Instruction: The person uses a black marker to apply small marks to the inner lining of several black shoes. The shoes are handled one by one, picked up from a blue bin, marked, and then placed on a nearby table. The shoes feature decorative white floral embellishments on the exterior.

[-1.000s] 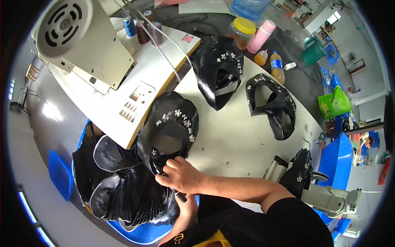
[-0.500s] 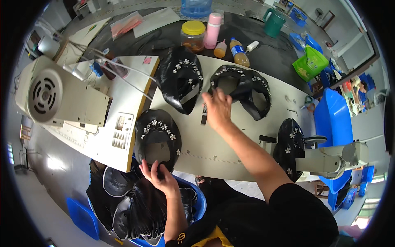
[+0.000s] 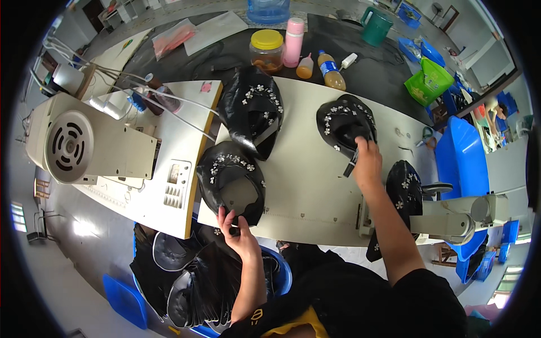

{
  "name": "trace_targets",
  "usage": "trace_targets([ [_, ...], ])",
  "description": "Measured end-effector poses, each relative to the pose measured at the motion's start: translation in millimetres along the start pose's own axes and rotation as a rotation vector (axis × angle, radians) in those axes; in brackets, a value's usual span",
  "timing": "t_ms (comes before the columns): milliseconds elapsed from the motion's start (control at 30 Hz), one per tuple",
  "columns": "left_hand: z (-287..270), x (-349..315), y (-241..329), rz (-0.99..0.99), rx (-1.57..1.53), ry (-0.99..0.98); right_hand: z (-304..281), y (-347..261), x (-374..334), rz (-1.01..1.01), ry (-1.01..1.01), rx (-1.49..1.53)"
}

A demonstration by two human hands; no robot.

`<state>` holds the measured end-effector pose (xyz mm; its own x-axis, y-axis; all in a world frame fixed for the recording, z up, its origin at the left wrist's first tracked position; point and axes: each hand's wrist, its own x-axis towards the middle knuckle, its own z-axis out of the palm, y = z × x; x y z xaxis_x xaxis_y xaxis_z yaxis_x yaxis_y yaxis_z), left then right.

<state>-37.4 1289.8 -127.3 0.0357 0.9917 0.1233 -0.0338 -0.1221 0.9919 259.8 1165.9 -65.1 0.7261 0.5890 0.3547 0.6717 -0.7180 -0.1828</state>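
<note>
Black shoe uppers with white flower trims lie on the pale table (image 3: 304, 197). At the front left, my left hand (image 3: 242, 239) is at the near edge of one upper (image 3: 208, 186), its fingers curled round a small dark piece (image 3: 234, 231) whose kind is unclear. My right hand (image 3: 369, 169) is closed at the near side of overlapping uppers (image 3: 338, 121) at the back right. From it sticks out a slim black piece with a light stripe (image 3: 350, 167), kind unclear. Another upper (image 3: 236, 110) lies at the back left.
A sewing machine (image 3: 93, 141) stands left; a machine arm (image 3: 451, 217) at right has a black upper (image 3: 403, 183) beside it. Below the table, a blue tub (image 3: 284, 273) holds stacked black pieces (image 3: 208, 281). A jar (image 3: 266, 53) and pink flask (image 3: 293, 42) stand behind.
My right hand has moved right with the slim black piece. The two uppers spread side by side at the back now overlap. The whole view has shifted slightly.
</note>
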Motion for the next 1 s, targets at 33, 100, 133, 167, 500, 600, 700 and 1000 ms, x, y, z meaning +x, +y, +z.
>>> trace_targets([
  [33,-2.3,3.8,-1.3,-0.006,-0.011,-0.011,5.1,-2.3,-5.5,-0.032,0.034,-0.077],
  [100,-6.8,5.9,-4.8,0.015,0.017,-0.035,13.1,-15.9,-9.9,-0.097,0.101,-0.223],
  [133,-8.3,5.5,-8.0,0.04,0.052,-0.053,19.3,-11.5,-8.4,-0.097,0.086,-0.252],
  [167,-12.3,6.5,-9.2,0.068,0.094,-0.072,28.8,-2.3,-8.0,-0.093,0.068,-0.275],
  [500,-10.6,5.2,-10.5,0.062,0.18,-0.025,-24.3,11.1,40.9,-0.03,0.456,-0.123],
  [600,-6.5,5.1,-12.8,0.039,0.128,0.009,-9.9,0.2,17.4,0.039,0.258,-0.207],
  [700,-4.3,6.5,-10.9,0.027,0.1,0.013,22.6,-2.5,-9.9,0.135,-0.009,-0.298],
  [1000,-13.6,7.9,-10.2,0.05,0.154,-0.055,3.1,26.8,0.6,0.138,0.279,-0.269],
])
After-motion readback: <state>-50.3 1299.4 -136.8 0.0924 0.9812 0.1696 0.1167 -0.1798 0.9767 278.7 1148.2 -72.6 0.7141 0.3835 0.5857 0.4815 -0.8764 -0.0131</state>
